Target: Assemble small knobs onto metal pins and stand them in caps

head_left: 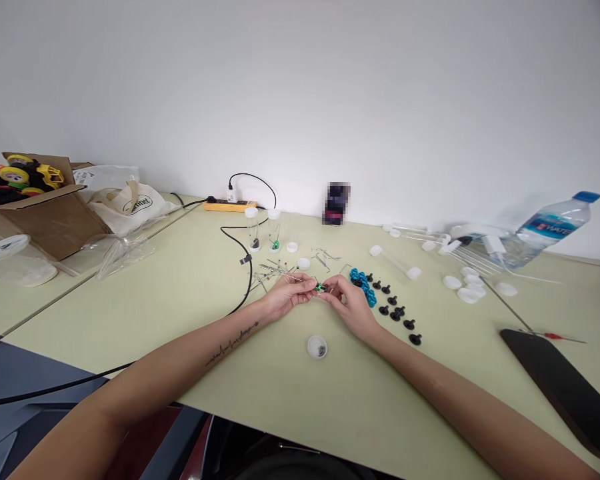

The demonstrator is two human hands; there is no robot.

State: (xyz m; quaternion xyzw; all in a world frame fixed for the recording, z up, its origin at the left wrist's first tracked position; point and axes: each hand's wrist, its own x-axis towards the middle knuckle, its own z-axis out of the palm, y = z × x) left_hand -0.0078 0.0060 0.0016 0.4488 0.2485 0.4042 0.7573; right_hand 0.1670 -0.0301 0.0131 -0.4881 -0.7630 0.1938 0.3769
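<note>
Over the middle of the table, my left hand [289, 295] and my right hand [349, 303] meet, fingers closed on a small green part [320, 287] with a dark end. Its exact kind is too small to make out. A thin metal rod also shows by my left fingers. Below the hands sits a round white cap [317, 347] holding tiny metal pieces. Blue knobbly parts [364, 287] cluster just right of my right hand, beside several black disc-shaped pieces with stems [392, 301]. Thin metal rods and bent keys [325, 257] are scattered behind my hands.
Two clear tubes [252, 230] stand near the orange power strip [230, 206], whose black cable crosses the table. At right are white caps [473, 287], a water bottle [555, 227], a red screwdriver [553, 336] and a black slab [555, 393]. A cardboard box [55, 220] stands left.
</note>
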